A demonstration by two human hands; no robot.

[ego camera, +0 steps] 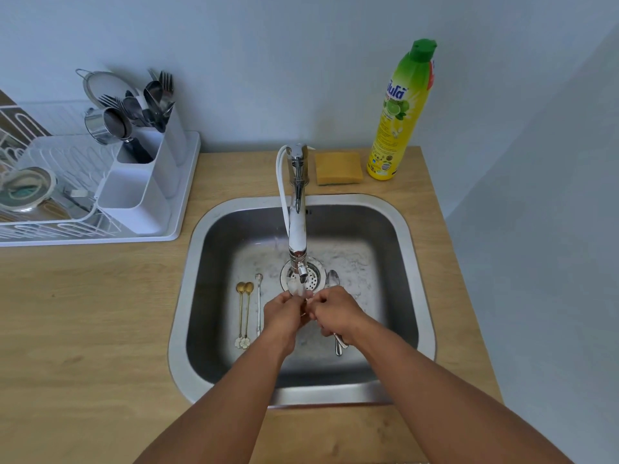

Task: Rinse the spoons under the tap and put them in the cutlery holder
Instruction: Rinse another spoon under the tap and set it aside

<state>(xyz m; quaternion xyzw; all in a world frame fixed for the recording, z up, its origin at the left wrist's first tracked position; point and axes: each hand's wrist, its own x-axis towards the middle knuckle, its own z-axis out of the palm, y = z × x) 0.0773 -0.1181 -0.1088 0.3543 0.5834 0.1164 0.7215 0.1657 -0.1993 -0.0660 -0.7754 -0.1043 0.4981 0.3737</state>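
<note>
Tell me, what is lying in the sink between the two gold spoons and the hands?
In the head view, one long thin silver spoon lies on the steel sink floor between the gold spoons and the left hand.

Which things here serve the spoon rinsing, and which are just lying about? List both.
Job: chrome tap; two gold spoons and silver spoon in the steel sink; white cutlery holder; both hands.
Idle: yellow sponge; green-capped soap bottle.
</note>
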